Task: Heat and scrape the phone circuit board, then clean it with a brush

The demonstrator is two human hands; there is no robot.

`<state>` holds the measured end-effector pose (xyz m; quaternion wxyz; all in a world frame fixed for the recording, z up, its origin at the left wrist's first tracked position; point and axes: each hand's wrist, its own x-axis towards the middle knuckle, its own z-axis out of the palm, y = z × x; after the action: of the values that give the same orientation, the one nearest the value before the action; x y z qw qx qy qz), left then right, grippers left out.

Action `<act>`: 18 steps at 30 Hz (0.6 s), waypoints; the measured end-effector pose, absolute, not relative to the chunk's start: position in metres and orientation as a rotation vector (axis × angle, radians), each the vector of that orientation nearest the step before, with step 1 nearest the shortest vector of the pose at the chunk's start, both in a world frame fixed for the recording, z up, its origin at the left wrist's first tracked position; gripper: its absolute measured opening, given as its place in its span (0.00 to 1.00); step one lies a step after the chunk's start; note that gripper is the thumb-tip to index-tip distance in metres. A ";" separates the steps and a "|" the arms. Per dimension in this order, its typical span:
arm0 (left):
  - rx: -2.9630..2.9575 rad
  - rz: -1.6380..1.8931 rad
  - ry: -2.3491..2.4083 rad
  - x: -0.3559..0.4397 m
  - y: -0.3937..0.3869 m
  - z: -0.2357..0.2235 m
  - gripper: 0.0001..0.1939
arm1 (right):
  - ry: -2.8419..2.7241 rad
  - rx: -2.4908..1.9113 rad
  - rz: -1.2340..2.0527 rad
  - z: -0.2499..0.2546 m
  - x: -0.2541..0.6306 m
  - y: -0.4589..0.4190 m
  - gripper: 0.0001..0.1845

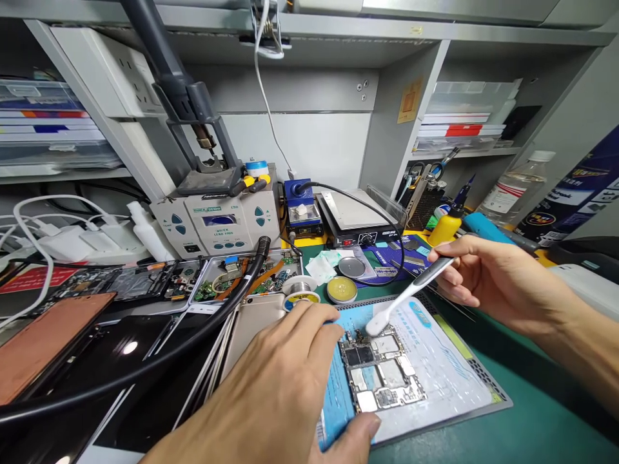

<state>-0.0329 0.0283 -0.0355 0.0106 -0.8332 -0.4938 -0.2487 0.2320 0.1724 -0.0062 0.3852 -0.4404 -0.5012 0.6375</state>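
Observation:
A phone circuit board (380,372) with dark chips and silver shields lies flat on the blue and white work mat (449,380). My left hand (285,367) is at the board's left side, index finger by its upper left edge and thumb by the lower left corner, bracing it between them. In my right hand (488,277), a toothbrush (411,293) with a white head and dark grey handle is pinched between thumb and fingers. The brush head rests at the board's top edge; its bristles are hidden beneath it.
Behind the mat stand a flux tin (342,290), a solder spool (300,293), a hot-air station (217,222) and a heating plate (360,219). A thick black hose (242,287) crosses the phones on the left. A yellow bottle (445,225) stands beyond my right hand.

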 end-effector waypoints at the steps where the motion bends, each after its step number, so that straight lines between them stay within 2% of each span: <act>1: -2.587 -0.781 -1.525 -0.033 0.028 -0.037 0.26 | -1.277 -1.117 1.628 -0.007 0.232 0.172 0.17; 6: -2.539 -0.826 -1.480 -0.034 0.028 -0.041 0.28 | -1.323 -1.087 1.638 -0.009 0.229 0.169 0.11; 10: -2.571 -0.758 -1.558 -0.032 0.026 -0.036 0.26 | -1.367 -1.089 1.646 -0.009 0.229 0.168 0.12; 18: -2.598 -0.776 -1.570 -0.019 0.036 -0.021 0.29 | -1.397 -1.045 1.624 -0.013 0.233 0.169 0.12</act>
<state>-0.0191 0.0362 -0.0210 0.0044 -0.8292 -0.5010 -0.2477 0.2331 0.1694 -0.0127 0.3699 -0.4074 -0.5446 0.6330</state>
